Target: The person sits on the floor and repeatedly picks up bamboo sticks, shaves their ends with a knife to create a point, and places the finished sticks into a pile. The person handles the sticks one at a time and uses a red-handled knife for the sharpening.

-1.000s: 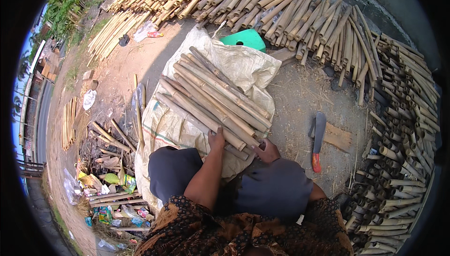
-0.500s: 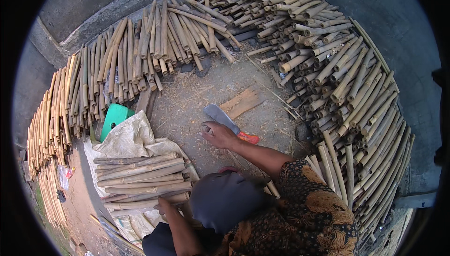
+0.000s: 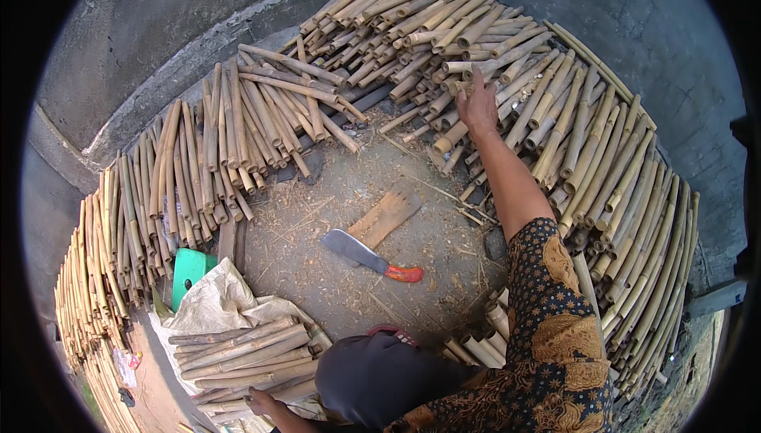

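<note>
My right hand (image 3: 478,106) reaches out at the far right to the big pile of cut bamboo poles (image 3: 547,108). Its fingers are apart and stretched toward the pole ends, with no pole gripped in it. Low on the left, my left hand (image 3: 261,403) lies against a small stack of bamboo pieces (image 3: 246,354), fingers partly visible and not wrapped round any piece. Between the piles a broad-bladed machete (image 3: 353,249) with a red-orange handle lies on the ground, its blade touching a flat wooden board (image 3: 388,215).
More bamboo poles (image 3: 230,132) lean along the wall (image 3: 182,36) at the back left. A green container (image 3: 190,273) stands beside a pale woven sack (image 3: 218,302) under the small stack. Short bamboo pieces (image 3: 483,346) lie near my right side. Chips litter the concrete floor (image 3: 301,290).
My right hand has moved from beside the machete, up and right to the big bamboo pile. My left hand stays by the small stack. The view has shifted.
</note>
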Available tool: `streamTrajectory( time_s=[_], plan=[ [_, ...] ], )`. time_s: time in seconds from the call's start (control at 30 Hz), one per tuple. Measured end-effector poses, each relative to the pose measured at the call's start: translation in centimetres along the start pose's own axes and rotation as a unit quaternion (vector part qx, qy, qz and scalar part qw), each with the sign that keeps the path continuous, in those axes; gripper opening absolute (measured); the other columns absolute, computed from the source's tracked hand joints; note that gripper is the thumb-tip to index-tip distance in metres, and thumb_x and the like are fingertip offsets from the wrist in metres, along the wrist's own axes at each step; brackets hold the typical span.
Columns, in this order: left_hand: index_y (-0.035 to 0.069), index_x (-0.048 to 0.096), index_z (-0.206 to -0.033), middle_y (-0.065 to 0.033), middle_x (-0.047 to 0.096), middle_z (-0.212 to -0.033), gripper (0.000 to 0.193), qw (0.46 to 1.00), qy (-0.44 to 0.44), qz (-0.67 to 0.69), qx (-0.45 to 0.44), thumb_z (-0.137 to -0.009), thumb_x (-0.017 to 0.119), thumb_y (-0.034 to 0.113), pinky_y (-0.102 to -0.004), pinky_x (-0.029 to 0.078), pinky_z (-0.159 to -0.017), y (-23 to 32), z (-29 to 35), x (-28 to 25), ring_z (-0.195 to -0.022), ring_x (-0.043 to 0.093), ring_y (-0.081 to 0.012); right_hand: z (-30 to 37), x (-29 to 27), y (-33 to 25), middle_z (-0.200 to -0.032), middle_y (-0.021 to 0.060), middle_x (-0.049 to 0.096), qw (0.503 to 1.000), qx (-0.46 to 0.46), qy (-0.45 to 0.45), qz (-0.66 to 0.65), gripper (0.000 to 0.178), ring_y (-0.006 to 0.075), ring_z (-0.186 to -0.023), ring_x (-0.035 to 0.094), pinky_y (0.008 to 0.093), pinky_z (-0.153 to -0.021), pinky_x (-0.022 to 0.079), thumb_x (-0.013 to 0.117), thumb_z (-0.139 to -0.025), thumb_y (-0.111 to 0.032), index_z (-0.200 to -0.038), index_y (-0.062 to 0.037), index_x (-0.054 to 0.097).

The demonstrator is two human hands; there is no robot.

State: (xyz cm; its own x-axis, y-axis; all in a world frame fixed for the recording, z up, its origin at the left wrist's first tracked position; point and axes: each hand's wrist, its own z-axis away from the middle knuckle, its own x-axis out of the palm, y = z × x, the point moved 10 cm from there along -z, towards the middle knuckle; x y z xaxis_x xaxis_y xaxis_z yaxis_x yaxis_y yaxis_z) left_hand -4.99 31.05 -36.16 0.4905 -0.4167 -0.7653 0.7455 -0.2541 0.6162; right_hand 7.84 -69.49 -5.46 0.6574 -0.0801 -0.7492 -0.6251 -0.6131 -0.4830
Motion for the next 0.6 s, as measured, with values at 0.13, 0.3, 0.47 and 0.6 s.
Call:
streamTrajectory(
  time_s=[0.13, 0.3, 0.47, 0.6],
  plan=[
    [0.005, 0.046, -0.148, -0.0174, 0.050, -0.149, 0.058, 0.961, -0.061, 0.265, -0.060, -0.099, 0.056, 0.033, -0.0532, 0.044, -0.100, 1.4, -0.9, 0.2, -0.132, 0.049, -0.0339, -3.0, 0.3, -1.5, -0.139, 0.0248, 0.042, 0.991, -0.055, -0.085, 0.089, 0.058, 0.0456, -0.117, 0.058, 0.0507, -0.099, 0.050, 0.069, -0.090, -0.025, -0.143, -0.0165, 0.048],
    [0.009, 0.046, -0.146, -0.0131, 0.051, -0.143, 0.056, 0.959, -0.132, 0.250, -0.038, -0.098, 0.055, 0.036, -0.0468, 0.044, -0.094, 5.5, 1.8, 0.8, -0.123, 0.052, -0.0318, -3.3, -0.9, 0.7, -0.128, 0.0243, 0.044, 0.996, 0.035, -0.045, 0.068, 0.047, 0.0438, -0.112, 0.061, 0.0472, -0.097, 0.052, 0.069, -0.089, -0.020, -0.131, -0.0046, 0.054],
    [0.008, 0.045, -0.146, -0.0128, 0.048, -0.144, 0.062, 0.957, -0.195, 0.217, -0.006, -0.096, 0.057, 0.042, -0.0459, 0.044, -0.096, 8.8, 2.6, 1.0, -0.123, 0.053, -0.0308, -3.6, -4.6, 8.8, -0.108, 0.0250, 0.056, 0.904, 0.220, 0.081, -0.357, 0.040, 0.0356, -0.085, 0.070, 0.0413, -0.072, 0.061, 0.065, -0.090, -0.018, -0.117, 0.0087, 0.051],
    [0.013, 0.051, -0.142, -0.0110, 0.052, -0.137, 0.051, 0.949, -0.196, 0.244, -0.025, -0.099, 0.057, 0.040, -0.0464, 0.046, -0.095, 8.4, 0.8, 0.8, -0.117, 0.056, -0.0310, -4.2, -10.4, 16.0, -0.103, 0.0236, 0.063, 0.805, 0.275, 0.187, -0.490, 0.035, 0.0303, -0.071, 0.070, 0.0367, -0.060, 0.061, 0.059, -0.094, -0.018, -0.118, 0.0068, 0.054]
  ],
)
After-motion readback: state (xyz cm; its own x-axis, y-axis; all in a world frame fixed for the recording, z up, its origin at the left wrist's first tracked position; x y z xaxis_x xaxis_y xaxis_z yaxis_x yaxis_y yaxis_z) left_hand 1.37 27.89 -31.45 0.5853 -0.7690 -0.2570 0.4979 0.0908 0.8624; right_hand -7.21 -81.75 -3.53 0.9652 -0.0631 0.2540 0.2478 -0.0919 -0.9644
